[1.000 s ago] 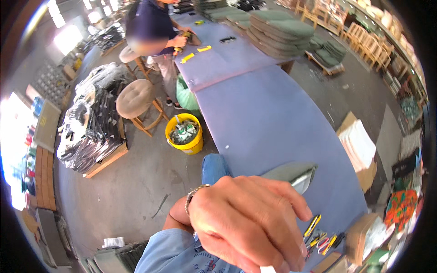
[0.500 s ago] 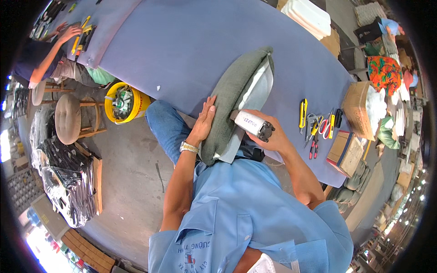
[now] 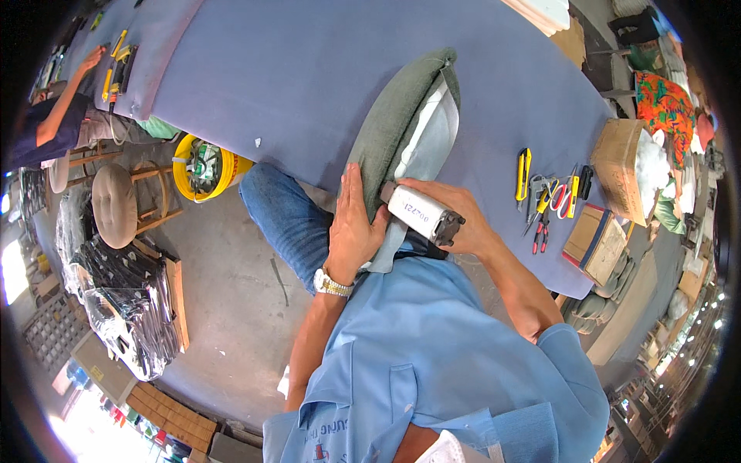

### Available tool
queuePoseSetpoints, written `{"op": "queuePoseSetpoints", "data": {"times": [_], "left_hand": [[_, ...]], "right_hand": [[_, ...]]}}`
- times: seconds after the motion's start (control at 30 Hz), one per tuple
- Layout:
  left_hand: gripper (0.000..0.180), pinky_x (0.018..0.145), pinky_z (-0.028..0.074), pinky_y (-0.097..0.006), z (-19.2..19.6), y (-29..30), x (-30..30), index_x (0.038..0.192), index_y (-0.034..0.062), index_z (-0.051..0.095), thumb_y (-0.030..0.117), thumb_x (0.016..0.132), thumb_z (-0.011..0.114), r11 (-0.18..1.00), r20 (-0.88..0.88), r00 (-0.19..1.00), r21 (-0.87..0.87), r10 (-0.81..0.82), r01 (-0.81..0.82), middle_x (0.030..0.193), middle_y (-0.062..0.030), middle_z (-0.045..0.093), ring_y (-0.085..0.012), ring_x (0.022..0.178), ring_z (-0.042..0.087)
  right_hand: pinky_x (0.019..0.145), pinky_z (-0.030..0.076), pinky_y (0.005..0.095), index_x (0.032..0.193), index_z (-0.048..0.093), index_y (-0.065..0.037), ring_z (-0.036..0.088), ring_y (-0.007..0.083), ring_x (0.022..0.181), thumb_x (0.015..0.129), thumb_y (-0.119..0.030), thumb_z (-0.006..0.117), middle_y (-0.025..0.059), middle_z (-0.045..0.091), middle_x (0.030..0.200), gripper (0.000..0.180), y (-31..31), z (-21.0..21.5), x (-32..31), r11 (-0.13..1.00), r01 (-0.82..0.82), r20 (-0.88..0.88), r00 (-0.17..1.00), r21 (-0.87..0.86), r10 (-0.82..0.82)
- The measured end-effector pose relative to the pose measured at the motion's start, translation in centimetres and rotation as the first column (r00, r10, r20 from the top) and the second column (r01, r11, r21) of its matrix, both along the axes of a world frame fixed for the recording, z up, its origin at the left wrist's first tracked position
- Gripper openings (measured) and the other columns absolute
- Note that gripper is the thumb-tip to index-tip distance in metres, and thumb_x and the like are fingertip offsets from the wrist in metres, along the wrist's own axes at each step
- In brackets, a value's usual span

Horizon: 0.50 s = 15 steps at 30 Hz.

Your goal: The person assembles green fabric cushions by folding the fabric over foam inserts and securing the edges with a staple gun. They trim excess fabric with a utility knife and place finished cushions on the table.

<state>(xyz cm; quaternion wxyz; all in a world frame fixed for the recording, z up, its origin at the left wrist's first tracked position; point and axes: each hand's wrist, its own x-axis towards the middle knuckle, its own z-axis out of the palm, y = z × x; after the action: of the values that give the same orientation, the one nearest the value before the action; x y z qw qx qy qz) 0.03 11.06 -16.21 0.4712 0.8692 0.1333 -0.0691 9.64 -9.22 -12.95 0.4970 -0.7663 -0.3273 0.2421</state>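
A grey-green upholstered cushion [image 3: 388,123] stands tilted on its edge at the table's near side, by my lap. A pale lining or board [image 3: 434,143] shows along its right side. My left hand [image 3: 353,231] lies flat against the cushion's lower left, fingers stretched out, thumb near the tool. My right hand [image 3: 467,218] is closed around a white and black staple gun [image 3: 421,212], with its nose up against the cushion's lower right side. Part of my right-hand grip is hidden behind the tool's body.
On the blue-grey table [image 3: 262,69], a yellow cutter [image 3: 523,174], scissors [image 3: 549,193] and pliers [image 3: 542,235] lie at right. A cardboard box [image 3: 620,166] stands beyond them. At left are a yellow bucket [image 3: 231,174], a stool [image 3: 116,204] and another person's arm [image 3: 65,104].
My left hand has slid down the cushion, closer to the staple gun. The cushion's lower end now lies mostly behind that hand. The staple gun stays against the cushion, and the whole view has shifted slightly.
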Motion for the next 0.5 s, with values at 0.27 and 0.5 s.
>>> {"op": "queuePoseSetpoints", "data": {"times": [0.27,0.5], "left_hand": [[0.094,0.122,0.035,-0.044,0.33,-0.33,0.0,0.162,-0.0041,0.019,0.012,0.087,0.073,0.991,-0.044,0.999,0.136,0.016,-0.01,0.165,-0.0259,0.03,-0.0408,0.153,0.032],[0.1,0.121,0.035,-0.05,0.08,-0.67,-0.16,0.163,-0.0017,0.019,0.008,0.081,0.076,0.987,-0.075,0.997,0.16,0.018,-0.005,0.167,-0.0223,0.028,-0.0398,0.154,0.031]], "right_hand": [[0.1,0.055,0.0408,0.147,0.056,-0.011,0.067,0.0355,0.119,0.064,-0.02,0.086,0.0139,0.068,0.136,0.089,-0.45,0.38,-0.1,0.999,-0.011,-0.124,0.992,-0.044,0.006],[0.1,0.054,0.0412,0.146,0.057,-0.011,0.069,0.0358,0.117,0.067,-0.02,0.085,0.0157,0.069,0.133,0.084,-0.45,0.85,0.34,0.996,-0.06,-0.192,0.98,-0.068,0.046]]}}
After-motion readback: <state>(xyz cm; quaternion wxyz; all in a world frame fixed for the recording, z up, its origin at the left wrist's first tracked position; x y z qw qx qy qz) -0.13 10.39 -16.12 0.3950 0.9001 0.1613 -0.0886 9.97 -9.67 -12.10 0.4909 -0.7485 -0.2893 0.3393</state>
